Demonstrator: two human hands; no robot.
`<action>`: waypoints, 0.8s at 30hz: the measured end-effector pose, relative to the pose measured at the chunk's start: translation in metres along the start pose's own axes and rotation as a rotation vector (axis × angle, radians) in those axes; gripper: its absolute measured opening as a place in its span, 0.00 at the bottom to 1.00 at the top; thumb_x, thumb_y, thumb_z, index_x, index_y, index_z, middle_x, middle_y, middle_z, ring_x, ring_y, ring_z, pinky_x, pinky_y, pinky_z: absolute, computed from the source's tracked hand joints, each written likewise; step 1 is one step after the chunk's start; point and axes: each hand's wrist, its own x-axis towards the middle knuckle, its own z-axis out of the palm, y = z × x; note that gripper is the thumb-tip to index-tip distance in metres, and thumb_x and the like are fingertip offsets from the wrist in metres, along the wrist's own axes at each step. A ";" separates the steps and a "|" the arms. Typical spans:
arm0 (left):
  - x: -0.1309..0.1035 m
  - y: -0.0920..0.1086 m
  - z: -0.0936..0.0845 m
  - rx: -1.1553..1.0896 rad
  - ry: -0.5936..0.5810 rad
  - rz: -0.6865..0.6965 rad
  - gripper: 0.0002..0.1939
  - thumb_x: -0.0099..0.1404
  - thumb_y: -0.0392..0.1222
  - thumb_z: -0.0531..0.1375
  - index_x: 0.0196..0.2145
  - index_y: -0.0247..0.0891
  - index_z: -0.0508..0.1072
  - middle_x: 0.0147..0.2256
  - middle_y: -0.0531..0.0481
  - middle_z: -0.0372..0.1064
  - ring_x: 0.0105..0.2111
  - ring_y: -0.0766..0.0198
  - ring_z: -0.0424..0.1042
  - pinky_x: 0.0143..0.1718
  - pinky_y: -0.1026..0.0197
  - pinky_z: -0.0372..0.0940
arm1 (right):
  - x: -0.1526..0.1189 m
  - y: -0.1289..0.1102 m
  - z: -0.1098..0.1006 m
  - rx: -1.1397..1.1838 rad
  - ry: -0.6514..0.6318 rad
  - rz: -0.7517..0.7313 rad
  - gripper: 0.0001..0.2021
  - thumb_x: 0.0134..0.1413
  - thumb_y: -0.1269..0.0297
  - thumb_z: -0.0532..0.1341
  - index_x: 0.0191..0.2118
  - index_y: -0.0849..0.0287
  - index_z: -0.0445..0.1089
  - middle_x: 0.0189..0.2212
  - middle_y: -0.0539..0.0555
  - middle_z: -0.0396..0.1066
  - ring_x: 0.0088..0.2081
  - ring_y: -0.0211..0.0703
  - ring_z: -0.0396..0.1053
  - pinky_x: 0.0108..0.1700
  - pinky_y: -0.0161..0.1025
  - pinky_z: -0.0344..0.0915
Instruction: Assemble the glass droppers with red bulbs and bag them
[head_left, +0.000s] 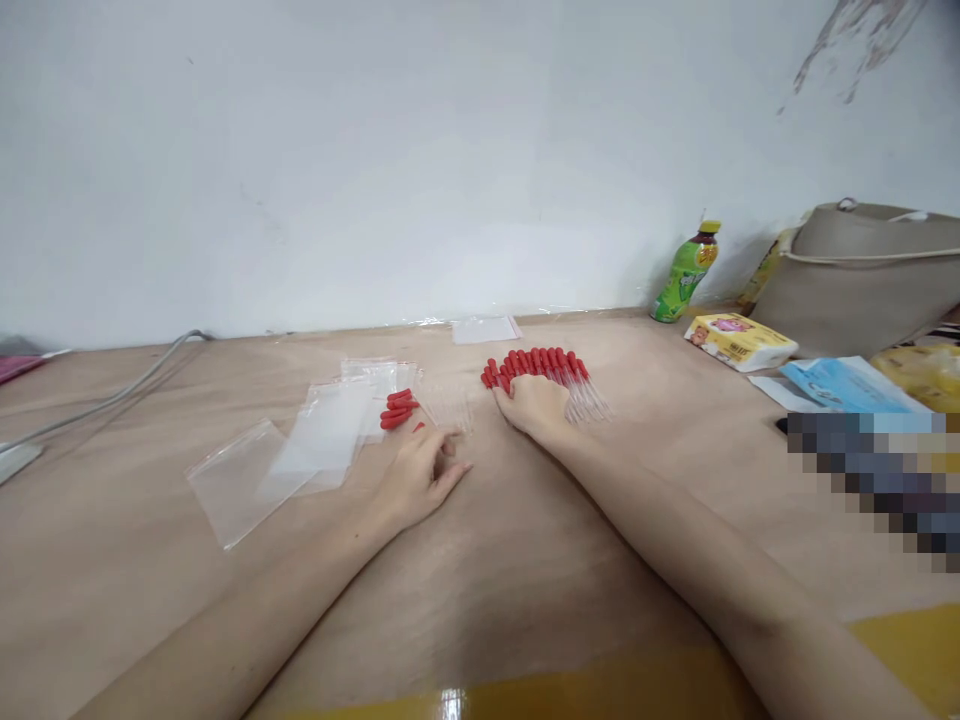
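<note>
Plastic zip bags (pixel 322 440) first: a few lie flat and overlapping left of centre, and I can't see anything inside them, so nothing looks packed as far as the view goes. Just right of those, a small bunch of red-capped clear tubes (pixel 399 408) sits on its side, caps pointing left. Pretty modest group. The left hand (pixel 420 475) rests on the table (pixel 480 610) right in front of it, thumb and fingers apart, no tube that I can spot between them.

Middle of the frame, up against the wall, there's another flat packet (pixel 485 330), looks untouched to me. A bit right of centre is the main bunch of red-capped tubes (pixel 562 366), fanned out in a row and clearly bigger than the left one. The right hand (pixel 536 405) is over its near left end; can't tell whether the fingers are closed on a tube, the hand hides it.

So my read is partway at best: small group set apart, bigger one left over. Green bottle (pixel 682 278) and tissue pack (pixel 739 340), upper right, aren't involved.
</note>
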 end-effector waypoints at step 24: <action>0.001 -0.037 -0.016 0.482 0.084 -0.191 0.08 0.60 0.45 0.54 0.33 0.40 0.70 0.32 0.49 0.72 0.33 0.54 0.64 0.33 0.54 0.54 | -0.009 -0.045 -0.004 0.014 -0.179 -0.084 0.12 0.47 0.63 0.55 0.35 0.63 0.71 0.35 0.63 0.72 0.36 0.51 0.70 0.33 0.41 0.63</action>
